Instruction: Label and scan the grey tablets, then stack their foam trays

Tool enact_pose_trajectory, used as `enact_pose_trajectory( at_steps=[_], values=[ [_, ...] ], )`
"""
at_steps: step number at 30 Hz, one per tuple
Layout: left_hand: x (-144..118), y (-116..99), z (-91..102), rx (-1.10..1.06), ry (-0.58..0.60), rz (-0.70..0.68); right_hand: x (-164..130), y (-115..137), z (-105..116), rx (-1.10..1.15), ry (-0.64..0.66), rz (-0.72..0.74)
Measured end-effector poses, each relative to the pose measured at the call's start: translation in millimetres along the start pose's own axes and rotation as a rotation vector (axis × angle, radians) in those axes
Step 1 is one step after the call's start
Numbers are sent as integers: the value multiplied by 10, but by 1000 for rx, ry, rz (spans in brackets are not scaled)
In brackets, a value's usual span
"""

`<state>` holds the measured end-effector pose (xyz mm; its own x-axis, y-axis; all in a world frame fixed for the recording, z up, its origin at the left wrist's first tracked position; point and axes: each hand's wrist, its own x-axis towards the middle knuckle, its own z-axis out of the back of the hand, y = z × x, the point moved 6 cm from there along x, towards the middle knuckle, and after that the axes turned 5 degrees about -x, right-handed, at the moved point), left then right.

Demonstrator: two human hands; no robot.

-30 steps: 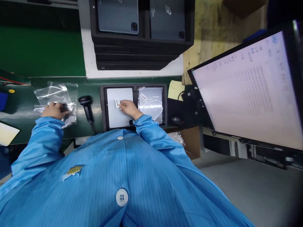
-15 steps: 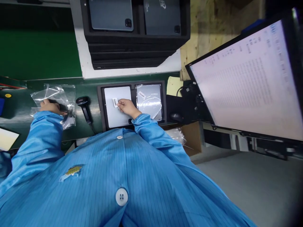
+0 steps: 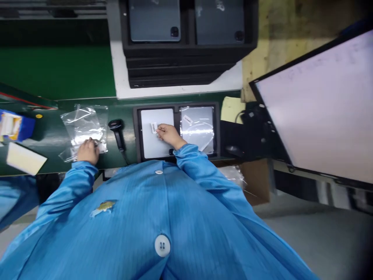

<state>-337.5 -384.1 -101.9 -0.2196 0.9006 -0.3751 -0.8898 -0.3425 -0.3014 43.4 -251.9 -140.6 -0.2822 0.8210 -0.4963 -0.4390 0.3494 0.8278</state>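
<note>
My right hand (image 3: 170, 135) pinches the edge of a small white barcode label (image 3: 154, 128) over the back of a silver tablet (image 3: 155, 146). That tablet lies in the left half of a dark foam tray (image 3: 177, 116). In the right half sits another tablet (image 3: 201, 122), inside clear plastic and bearing its own label. My left hand (image 3: 88, 151) is on the near edge of clear plastic bags (image 3: 86, 124), fingers bent and closed on the film. Between the bags and the tray lies a black barcode scanner (image 3: 117, 134).
Stacked black foam trays (image 3: 186, 62) with dark tablets stand behind. A monitor (image 3: 326, 101) leans in at the right, near yellow paper (image 3: 232, 109) and a mouse (image 3: 234, 149). On the left are a blue box (image 3: 26, 126) and a pale pad (image 3: 25, 158). Another person's blue sleeve (image 3: 17, 198) shows at far left.
The view has swung left, so everything appears further right. My left hand has moved across the bags to their near edge. My right hand still holds the label above the tablet.
</note>
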Motion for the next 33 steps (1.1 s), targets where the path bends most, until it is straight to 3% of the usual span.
enact_pose_trajectory(
  at_steps=[7, 11, 14, 16, 20, 22, 24, 25, 27, 30, 33],
  values=[
    [-551, 429, -408, 15, -46, -132, -5, -125, -22, 15, 10, 2],
    [-620, 537, -490, -11, -32, -169, -23, -133, -17, 18, 13, 16],
    [-574, 557, -421, -10, -78, -115, -23, -126, -13, 33, 5, 21],
    [-523, 603, -248, -21, -231, -26, -28, -114, -8, 55, -20, 25],
    [-493, 713, 178, -99, -671, 222, -135, -92, 34, 138, -126, 32],
    [-448, 586, 264, -165, -766, 211, -269, -107, 83, 189, -188, 28],
    [-348, 219, 253, -238, -751, 39, -446, -148, 166, 232, -253, 19],
    [-286, -65, 207, -277, -692, -100, -541, -177, 219, 248, -286, 13],
    [-175, -800, 28, -342, -473, -424, -720, -249, 335, 267, -341, -9],
    [-128, -2044, -402, -327, -30, -875, -914, -383, 489, 236, -389, -97],
    [-59, -2971, -845, -139, 223, -1106, -1013, -486, 587, 140, -387, -195]
  ],
)
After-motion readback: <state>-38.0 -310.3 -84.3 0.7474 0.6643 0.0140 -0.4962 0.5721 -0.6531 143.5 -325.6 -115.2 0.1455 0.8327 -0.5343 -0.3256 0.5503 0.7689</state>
